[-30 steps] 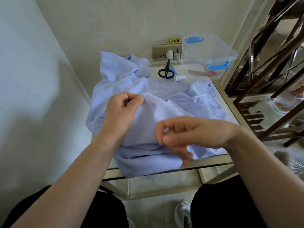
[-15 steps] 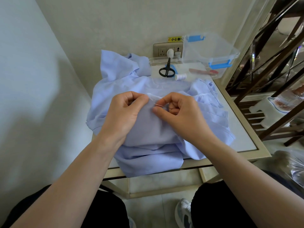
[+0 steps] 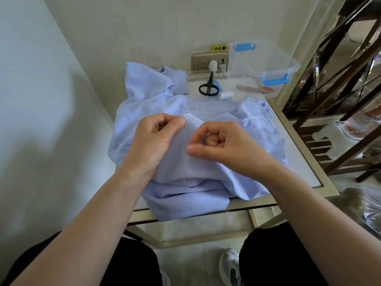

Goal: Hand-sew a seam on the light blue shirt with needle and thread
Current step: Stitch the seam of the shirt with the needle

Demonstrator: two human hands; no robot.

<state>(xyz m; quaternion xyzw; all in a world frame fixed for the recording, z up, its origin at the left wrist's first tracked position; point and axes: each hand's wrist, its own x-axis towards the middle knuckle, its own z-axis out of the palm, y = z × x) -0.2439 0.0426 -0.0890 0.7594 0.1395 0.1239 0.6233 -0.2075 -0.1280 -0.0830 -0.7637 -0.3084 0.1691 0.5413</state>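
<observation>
Mid-shirt (image 3: pixel 144 112), left hand (image 3: pixel 152 141) pinches fold (image 3: pixel 192 119), right hand (image 3: pixel 226 147) thread (image 3: pixel 184 166)

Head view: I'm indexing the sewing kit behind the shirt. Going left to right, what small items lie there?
Black scissors → white thread spool → reddish flat tool. The clear box overlaps their span, so it is left unplaced.
</observation>
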